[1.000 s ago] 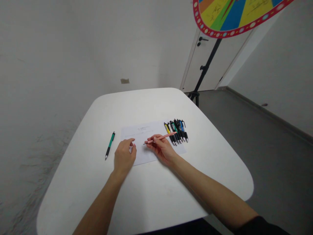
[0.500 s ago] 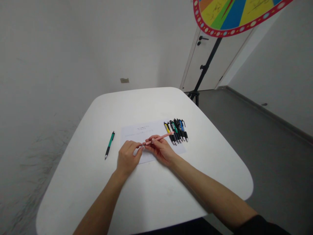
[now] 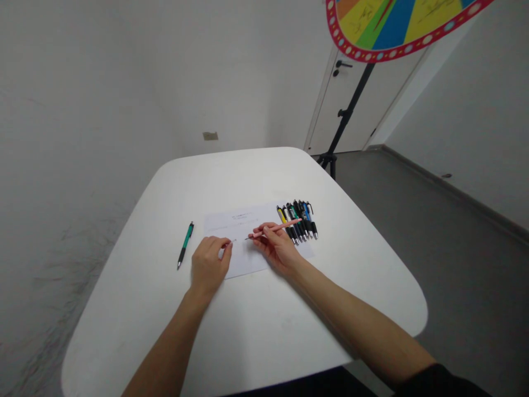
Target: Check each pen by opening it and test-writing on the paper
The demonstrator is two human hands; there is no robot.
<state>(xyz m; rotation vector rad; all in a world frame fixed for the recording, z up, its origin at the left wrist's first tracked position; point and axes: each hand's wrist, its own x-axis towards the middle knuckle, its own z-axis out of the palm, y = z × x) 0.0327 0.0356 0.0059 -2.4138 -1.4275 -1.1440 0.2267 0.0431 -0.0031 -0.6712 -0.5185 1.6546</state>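
My right hand [image 3: 278, 248] is closed round a slim pink pen [image 3: 285, 225], its back end slanting up to the right over the row of pens [image 3: 298, 223]. A thin dark tip sticks out of the pen's lower left end. My left hand [image 3: 210, 262] lies to the left with thumb and forefinger pinched together. Something tiny and pale shows at those fingertips, too small to name. Between the two hands is a gap, with the white sheet of paper [image 3: 243, 268] under it, bearing a few printed lines.
A green and black pen [image 3: 185, 245] lies alone on the white table [image 3: 231, 179], left of the paper. Several pens lie side by side over the paper's right part. Behind the table stands a colourful wheel [image 3: 392, 33] on a black stand [image 3: 349, 113].
My hands have moved apart: the left one to the left, the right one with the pink pen slightly right and up. The dark tip of the pen now shows.
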